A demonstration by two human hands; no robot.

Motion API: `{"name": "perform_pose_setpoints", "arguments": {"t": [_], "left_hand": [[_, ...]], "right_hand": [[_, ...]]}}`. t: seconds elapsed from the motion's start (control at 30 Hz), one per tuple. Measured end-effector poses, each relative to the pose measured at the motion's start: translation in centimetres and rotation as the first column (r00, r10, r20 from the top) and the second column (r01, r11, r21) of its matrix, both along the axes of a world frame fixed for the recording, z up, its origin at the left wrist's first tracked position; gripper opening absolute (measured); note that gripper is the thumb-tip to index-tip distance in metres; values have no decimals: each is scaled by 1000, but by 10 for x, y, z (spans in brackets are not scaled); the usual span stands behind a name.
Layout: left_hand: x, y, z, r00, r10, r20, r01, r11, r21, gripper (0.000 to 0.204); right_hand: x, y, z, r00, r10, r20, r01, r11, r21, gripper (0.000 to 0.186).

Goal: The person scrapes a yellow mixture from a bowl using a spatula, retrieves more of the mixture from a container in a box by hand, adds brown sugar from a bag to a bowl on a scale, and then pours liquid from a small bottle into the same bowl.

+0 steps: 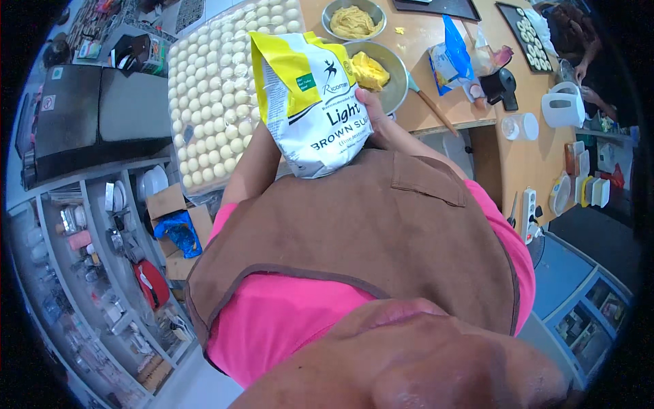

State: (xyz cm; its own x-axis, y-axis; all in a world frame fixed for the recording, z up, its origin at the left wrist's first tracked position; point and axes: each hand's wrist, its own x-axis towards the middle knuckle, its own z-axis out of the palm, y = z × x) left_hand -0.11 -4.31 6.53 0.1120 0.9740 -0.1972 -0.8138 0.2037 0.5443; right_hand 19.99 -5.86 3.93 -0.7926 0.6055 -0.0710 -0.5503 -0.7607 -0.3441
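Note:
Upright in front of my apron is a yellow and white bag (310, 112), its printed front turned toward me. My right hand (373, 112) grips the bag's right edge, thumb showing at the front. My left forearm (255, 163) reaches up behind the bag's left side, so the left hand and its fingers are hidden. Just beyond the bag is a metal bowl (400, 85) with a yellow butter-like block (370, 71) inside. A spatula (432, 103) with a wooden handle leans across the bowl's right side. Farther back, a second metal bowl (328, 28) holds yellowish dough (352, 22).
Rows of pale dough balls (211, 88) under plastic cover the left table. A blue and white packet (449, 58), a clear jar (520, 127), a white jug (563, 105) and a tray (521, 31) of shaped pieces stand right. Another person's hand (582, 70) shows at far right.

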Motion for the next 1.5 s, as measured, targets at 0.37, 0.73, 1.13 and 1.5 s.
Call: {"name": "perform_pose_setpoints", "arguments": {"t": [0.37,0.73,1.13,1.5], "left_hand": [[49,15,-14,994,0,-105,-8,997,-75,57],[108,18,3,952,183,-247,-230,957,-177,33],[138,-30,18,938,134,-320,-175,979,-103,52],[153,-32,18,956,70,-286,-130,973,-193,63]], "right_hand": [[11,1,6,994,71,83,-60,990,-130,57],[56,23,-22,938,131,322,-115,991,-67,68],[81,20,24,946,-67,317,82,996,-36,62],[140,31,30,996,-74,55,81,987,-136,59]]}}
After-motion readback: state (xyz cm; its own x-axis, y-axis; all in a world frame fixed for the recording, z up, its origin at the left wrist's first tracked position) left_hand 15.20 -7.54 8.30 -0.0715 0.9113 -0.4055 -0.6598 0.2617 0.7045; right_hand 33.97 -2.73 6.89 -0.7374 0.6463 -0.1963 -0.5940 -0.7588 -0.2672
